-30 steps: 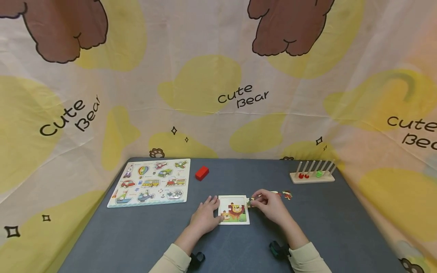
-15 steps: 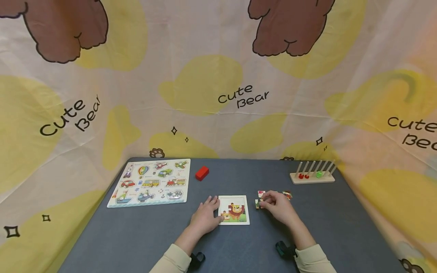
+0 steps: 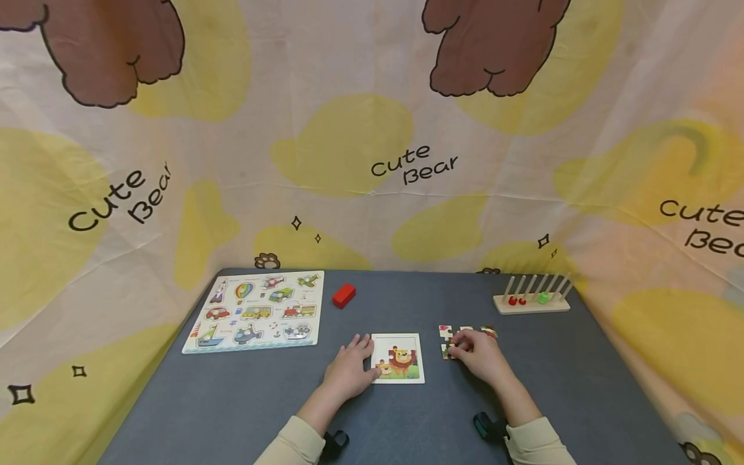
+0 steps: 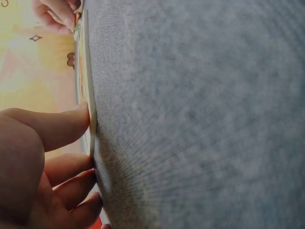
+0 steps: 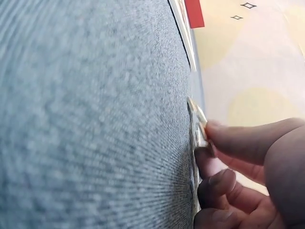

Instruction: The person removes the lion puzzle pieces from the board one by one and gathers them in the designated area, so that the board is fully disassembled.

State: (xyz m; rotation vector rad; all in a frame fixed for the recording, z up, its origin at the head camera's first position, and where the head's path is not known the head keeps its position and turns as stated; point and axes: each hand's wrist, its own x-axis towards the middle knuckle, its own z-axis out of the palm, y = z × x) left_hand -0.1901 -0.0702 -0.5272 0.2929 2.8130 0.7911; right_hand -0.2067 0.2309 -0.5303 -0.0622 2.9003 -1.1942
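A small white-framed jigsaw puzzle [image 3: 398, 337] with a lion and a cub lies on the table. My left hand [image 3: 347, 368] rests at its left side, thumb on the lower left edge and fingers along the border. In the left wrist view, the thumb [image 4: 71, 125] presses the rim. Right of the frame, my right hand [image 3: 478, 354] pinches a jigsaw piece [image 5: 202, 136] between thumb and forefinger, low over the table. Loose pieces lie around it, among them a pink and white piece [image 3: 445, 330] and a green one [image 3: 445, 352]; the hand partly covers others.
A vehicle peg puzzle board [image 3: 252, 311] lies at the back left, a red block [image 3: 344, 295] beside it. At the back right stands a wooden peg stand [image 3: 531, 305] with red and green beads. A printed cloth [image 3: 349, 213] hangs behind the table [image 3: 244, 400].
My right hand has moved right, away from the frame's edge to the loose pieces, with a piece in its fingers. The left hand and the frame have stayed in place.
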